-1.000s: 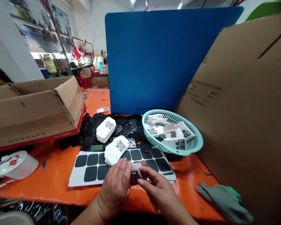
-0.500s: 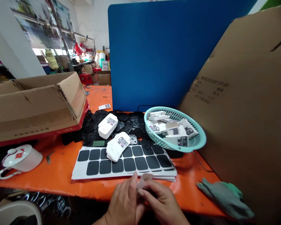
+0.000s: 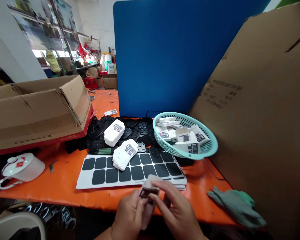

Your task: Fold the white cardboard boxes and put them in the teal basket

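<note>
Both of my hands meet at the bottom centre, over the near edge of the orange table [image 3: 60, 186]. My left hand [image 3: 128, 216] and my right hand [image 3: 176, 211] are both closed on a small flat white carton [image 3: 148, 193] with a dark printed panel. Just beyond it lies a white sheet of black rounded pads [image 3: 130, 171]. A stack of flat white cartons [image 3: 124, 154] rests on that sheet, and another stack [image 3: 114, 132] sits on a heap of black plastic parts [image 3: 137, 131].
A teal basket [image 3: 210, 150] holding several folded white boxes stands at centre right. An open cardboard box [image 3: 37, 110] fills the left. A large cardboard sheet [image 3: 262, 110] leans on the right, a blue divider [image 3: 170, 56] behind. A white lidded mug [image 3: 20, 170] and grey-green gloves [image 3: 236, 205] lie nearby.
My hands drew back from the pad sheet toward me and lower, keeping hold of the small carton, which is now turned and raised a little between my fingers.
</note>
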A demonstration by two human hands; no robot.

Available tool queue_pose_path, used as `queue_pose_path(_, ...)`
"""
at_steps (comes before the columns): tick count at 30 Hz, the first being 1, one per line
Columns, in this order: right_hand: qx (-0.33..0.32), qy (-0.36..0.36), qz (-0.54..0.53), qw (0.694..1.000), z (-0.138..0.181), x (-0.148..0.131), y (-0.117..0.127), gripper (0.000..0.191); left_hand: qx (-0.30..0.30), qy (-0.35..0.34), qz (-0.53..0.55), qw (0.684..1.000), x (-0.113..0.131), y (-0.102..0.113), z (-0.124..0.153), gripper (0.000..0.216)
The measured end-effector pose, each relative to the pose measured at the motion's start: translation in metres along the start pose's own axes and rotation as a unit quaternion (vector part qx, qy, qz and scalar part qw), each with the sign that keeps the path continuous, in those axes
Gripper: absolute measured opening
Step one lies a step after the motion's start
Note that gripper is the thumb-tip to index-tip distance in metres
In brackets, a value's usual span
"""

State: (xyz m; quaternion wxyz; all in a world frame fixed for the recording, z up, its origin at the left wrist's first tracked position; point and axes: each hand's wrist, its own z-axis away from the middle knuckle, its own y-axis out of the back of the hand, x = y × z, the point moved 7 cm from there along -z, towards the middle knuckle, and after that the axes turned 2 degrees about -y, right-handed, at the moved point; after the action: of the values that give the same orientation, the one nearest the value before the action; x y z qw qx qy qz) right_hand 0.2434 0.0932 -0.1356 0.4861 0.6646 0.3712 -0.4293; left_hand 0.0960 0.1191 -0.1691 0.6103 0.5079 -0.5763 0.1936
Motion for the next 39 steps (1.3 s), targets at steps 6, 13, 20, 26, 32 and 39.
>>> queue_pose_path(6,0.035,-0.028,-0.036,0.998,0.013,0.041,0.008,0.025,-0.051,0.169,0.266,0.948,-0.028,-0.021,0.018,0.047)
queue_pose_path(13,-0.009,-0.199,-0.212,0.957,0.049,0.07,-0.021,0.028,-0.071,0.078,0.24,0.965,-0.034,-0.022,0.037,0.064)
queue_pose_path(20,-0.047,-0.198,-0.268,0.942,0.057,0.061,-0.03,0.037,-0.087,0.178,0.338,0.92,-0.03,-0.025,0.033,0.04)
queue_pose_path(26,-0.063,-0.278,-0.371,0.884,0.054,0.055,-0.044,0.037,-0.019,0.107,0.184,0.977,-0.018,-0.001,0.03,0.024)
queue_pose_path(32,-0.148,-0.079,-0.264,0.95,0.042,0.025,-0.029,0.017,-0.033,-0.04,0.073,0.996,0.006,0.01,0.033,0.016)
queue_pose_path(39,-0.124,-0.301,-0.307,0.894,0.046,0.034,-0.033,0.026,-0.072,0.189,0.214,0.956,0.014,0.009,0.021,0.029)
